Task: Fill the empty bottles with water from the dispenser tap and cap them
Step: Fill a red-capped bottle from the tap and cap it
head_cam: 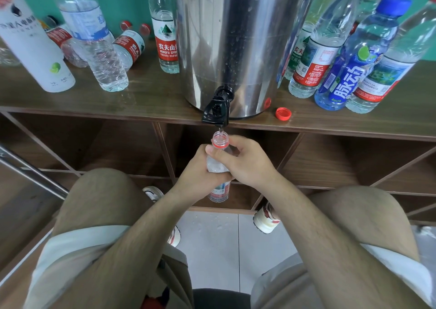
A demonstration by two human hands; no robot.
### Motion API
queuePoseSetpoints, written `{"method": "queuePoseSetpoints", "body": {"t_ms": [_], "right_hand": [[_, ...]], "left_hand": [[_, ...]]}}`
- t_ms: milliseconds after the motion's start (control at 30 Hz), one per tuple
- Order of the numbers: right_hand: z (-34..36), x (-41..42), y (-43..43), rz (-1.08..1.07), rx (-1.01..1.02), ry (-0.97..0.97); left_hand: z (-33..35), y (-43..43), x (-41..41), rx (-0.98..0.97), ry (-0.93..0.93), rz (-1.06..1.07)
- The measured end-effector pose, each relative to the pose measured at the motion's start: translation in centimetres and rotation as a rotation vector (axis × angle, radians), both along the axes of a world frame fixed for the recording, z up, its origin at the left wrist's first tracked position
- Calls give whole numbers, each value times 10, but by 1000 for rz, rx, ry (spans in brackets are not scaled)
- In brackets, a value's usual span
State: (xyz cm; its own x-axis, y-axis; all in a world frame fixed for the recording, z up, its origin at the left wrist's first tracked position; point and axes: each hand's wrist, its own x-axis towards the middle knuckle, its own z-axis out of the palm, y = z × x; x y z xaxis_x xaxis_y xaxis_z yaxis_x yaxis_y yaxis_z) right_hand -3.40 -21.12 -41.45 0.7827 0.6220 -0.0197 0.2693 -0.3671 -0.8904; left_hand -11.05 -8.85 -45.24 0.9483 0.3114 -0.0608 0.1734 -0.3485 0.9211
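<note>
Plastic bottle point(216, 164) sits right under the tap point(217, 110); our left hand point(200, 169) and right hand point(247, 164) both grip it. If we tip it or fill too long, water could spill onto the floor point(212, 249).

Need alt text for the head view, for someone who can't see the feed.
The left hand and right hand grip an uncapped bottle with its mouth directly under the black tap of a steel dispenser. A loose red cap lies on the wooden shelf right of the dispenser, with other bottles on both sides.
</note>
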Motion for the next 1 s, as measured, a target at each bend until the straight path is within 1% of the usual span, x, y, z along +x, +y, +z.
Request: {"method": "queuePoseSetpoints", "body": {"t_ms": [167,267,500,667,733,767,833,900,967,1000], "right_hand": [[1,-1,0,-26,4,-34],[3,-2,0,-18,19,-41],[6,-3,0,11,-20,-132],[9,-2,-2,26,-159,-253],[10,0,-5,-21,-212,-343],[11,0,-6,-59,-205,-381],[13,-1,-10,-152,-79,-439],[16,-1,-14,-221,160,-532],[20,-1,-17,-219,382,-644],[23,-2,-17,-191,454,-695]], "left_hand": [[3,-1,-1,-24,3,1],[4,0,-2,-2,-7,15],[1,2,-3,14,-16,58],[3,1,-3,30,-16,83],[4,1,-4,2,-8,85],[5,2,-5,-5,0,84],[6,2,-5,-5,15,84],[7,1,-5,12,28,81],[9,0,-5,22,39,76],[10,-1,-5,25,47,73]]}}
